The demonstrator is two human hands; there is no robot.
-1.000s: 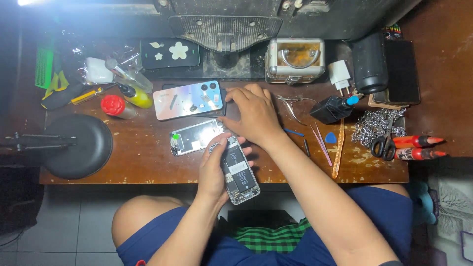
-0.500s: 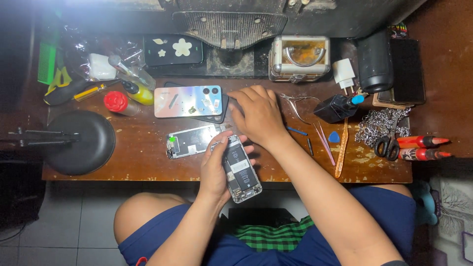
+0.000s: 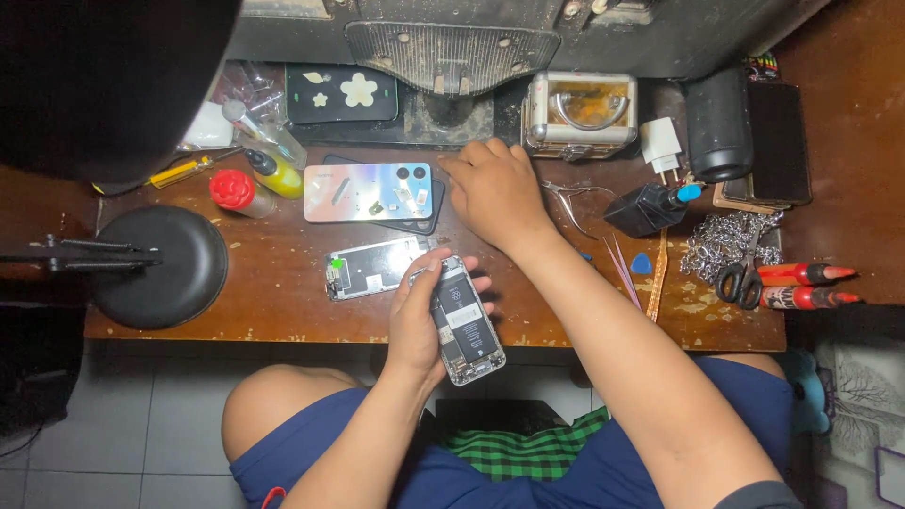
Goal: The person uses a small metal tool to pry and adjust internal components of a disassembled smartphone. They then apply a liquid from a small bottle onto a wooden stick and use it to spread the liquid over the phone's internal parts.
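My left hand (image 3: 421, 320) grips the opened phone (image 3: 464, 323) by its long edges at the table's (image 3: 283, 311) near edge, fingers wrapped round it. It looks light, stiff and fragile (bare innards face up), so edges only. My right hand (image 3: 497, 193) rests fingers-down, loosely curled, beside the iridescent phone (image 3: 363, 191).

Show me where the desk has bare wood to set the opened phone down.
Bare wood runs along the front edge of the desk, between the round black lamp base and the loose phone part. A smaller patch lies right of the left hand holding the opened phone, before the tweezers. The back row and the right end by the chain and scissors are crowded.
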